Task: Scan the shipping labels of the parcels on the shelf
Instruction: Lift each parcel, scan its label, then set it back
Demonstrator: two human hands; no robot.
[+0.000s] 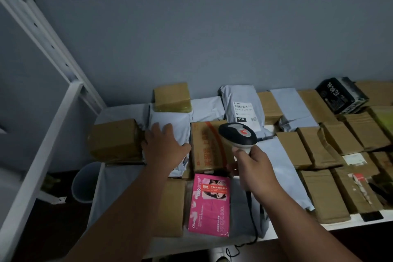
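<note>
The right hand [253, 166] grasps the handle of a corded barcode scanner [237, 134], its head aimed toward the back of the shelf [297, 226], seemingly at the grey mailer [242, 110] whose white shipping label [244, 112] faces up. The left hand [164, 147] lies flat with fingers relaxed on a pale poly bag [170, 119], probably steadying it or about to turn it, since no label shows there. Brown cardboard parcels [293, 146] crowd the shelf beside a pink box [209, 204].
</note>
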